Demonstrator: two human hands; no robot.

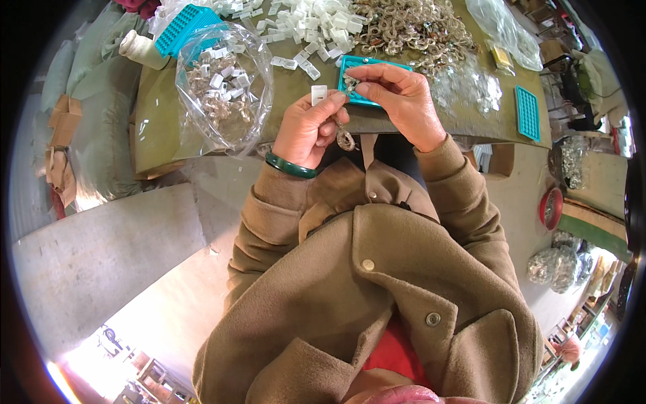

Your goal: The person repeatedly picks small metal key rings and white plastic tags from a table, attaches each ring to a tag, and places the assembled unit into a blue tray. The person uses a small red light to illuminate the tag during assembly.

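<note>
My left hand [303, 131], with a dark green bangle [290, 165] at its wrist, is closed on a small white plastic box [319, 94] that sticks up past the thumb. Below those fingers dangles a beige cord loop [345, 140], coming from the same grip. Thumb and forefinger of my right hand [406, 101] are pinched together close to the left fingertips, over a teal tray [371, 62]. Small shiny pieces [350, 82] show by the right fingertips; whether they are held or lie in the tray is unclear.
A clear bag [225, 124] of white boxes and beige loops stands at the table's left. White boxes [316, 27] and cord loops [424, 30] are heaped at the back. Clear pieces [464, 91] and another teal tray [527, 113] lie right. A thread cone [142, 50] is far left.
</note>
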